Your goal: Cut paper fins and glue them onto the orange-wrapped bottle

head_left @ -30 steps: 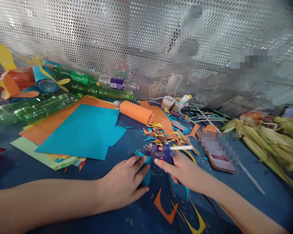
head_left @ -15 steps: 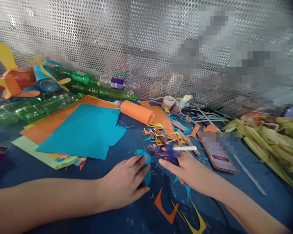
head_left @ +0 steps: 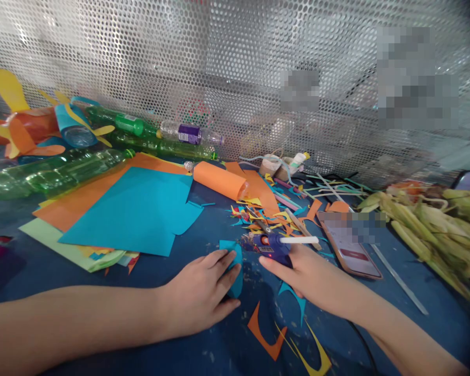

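My left hand (head_left: 199, 295) lies flat on the blue table (head_left: 55, 277), its fingers pressing down a small teal paper piece (head_left: 235, 261). My right hand (head_left: 305, 274) grips a blue glue gun (head_left: 268, 244) with a white glue stick poking out of its back. The gun's nozzle points left, a short way to the right of the teal piece. A red light glows on the gun's body. Its black cord runs back under my right forearm.
Teal and orange paper sheets (head_left: 129, 209) lie at the left, green plastic bottles (head_left: 50, 175) behind them, an orange paper roll (head_left: 219, 180) and paper scraps (head_left: 266, 214) at centre. A phone (head_left: 350, 245) and corn husks (head_left: 434, 224) lie at right. A perforated metal wall (head_left: 219, 68) stands behind.
My right hand has carried the glue gun a little to the right, away from the teal piece. My left hand has stayed where it was.
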Demonstrator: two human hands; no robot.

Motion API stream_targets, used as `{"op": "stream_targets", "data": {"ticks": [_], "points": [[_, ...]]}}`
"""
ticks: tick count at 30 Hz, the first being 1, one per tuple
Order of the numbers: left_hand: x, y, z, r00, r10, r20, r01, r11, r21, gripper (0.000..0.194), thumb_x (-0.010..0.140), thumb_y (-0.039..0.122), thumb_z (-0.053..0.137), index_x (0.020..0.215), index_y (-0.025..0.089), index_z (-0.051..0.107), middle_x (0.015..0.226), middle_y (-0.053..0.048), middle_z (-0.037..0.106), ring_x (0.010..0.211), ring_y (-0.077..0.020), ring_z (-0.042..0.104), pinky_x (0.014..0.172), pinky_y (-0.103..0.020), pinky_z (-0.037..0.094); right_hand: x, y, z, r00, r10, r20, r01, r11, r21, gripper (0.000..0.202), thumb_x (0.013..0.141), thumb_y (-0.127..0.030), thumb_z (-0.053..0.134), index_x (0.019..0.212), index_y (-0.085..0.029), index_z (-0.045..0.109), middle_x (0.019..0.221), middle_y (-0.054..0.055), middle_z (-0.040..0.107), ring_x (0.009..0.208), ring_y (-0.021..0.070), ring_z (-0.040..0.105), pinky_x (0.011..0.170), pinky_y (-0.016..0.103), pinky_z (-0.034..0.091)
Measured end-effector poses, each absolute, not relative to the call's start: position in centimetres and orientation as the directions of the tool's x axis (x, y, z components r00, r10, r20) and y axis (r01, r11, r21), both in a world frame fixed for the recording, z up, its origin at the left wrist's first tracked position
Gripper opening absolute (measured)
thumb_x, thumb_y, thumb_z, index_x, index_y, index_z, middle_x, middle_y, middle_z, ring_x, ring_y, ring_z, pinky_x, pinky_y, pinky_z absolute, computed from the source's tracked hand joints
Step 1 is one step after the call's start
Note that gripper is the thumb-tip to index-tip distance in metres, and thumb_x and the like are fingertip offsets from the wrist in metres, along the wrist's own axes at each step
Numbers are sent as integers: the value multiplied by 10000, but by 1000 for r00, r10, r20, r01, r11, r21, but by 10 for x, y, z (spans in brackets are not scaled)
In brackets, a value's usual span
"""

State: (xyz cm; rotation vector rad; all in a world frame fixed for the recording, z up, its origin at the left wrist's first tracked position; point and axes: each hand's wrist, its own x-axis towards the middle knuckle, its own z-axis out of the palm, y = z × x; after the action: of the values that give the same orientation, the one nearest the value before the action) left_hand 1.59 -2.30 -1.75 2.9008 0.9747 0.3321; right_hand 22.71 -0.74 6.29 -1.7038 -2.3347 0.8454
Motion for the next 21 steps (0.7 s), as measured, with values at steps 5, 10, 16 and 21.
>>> {"op": "stream_targets", "data": {"ticks": [5,10,16,21], "points": [[15,-22,-16,769,607,203,586,-795,158,503,884,443,346,1261,128,454,1312,-148,445,1196,-294,399,940,-408,415,231,-6,66,-373,918,-136,850,279,-447,267,861,-414,418,914,-227,600,665,17,628,635,184,597,622,279,442],[14,-23,-15,760,621,190,592,-783,192,482,888,435,340,1264,153,448,1314,-140,439,1203,-295,386,962,-436,388,248,5,58,-337,937,89,919,348,-188,304,866,-431,396,1002,-201,540,974,91,606,911,253,585,749,341,450],[14,-24,-13,751,618,232,579,-786,216,444,875,415,387,1226,160,478,1270,-139,476,1179,-300,405,929,-439,415,268,30,27,-229,966,116,949,195,248,337,842,-370,470,1035,-93,473,952,166,533,740,284,629,536,329,455],[12,-24,-12,746,616,251,572,-787,233,442,873,403,393,1235,158,463,1261,-139,480,1176,-298,404,942,-450,399,262,30,16,-354,929,109,911,317,264,289,815,-266,524,1058,-125,457,1057,166,504,747,258,640,565,315,472]]}}
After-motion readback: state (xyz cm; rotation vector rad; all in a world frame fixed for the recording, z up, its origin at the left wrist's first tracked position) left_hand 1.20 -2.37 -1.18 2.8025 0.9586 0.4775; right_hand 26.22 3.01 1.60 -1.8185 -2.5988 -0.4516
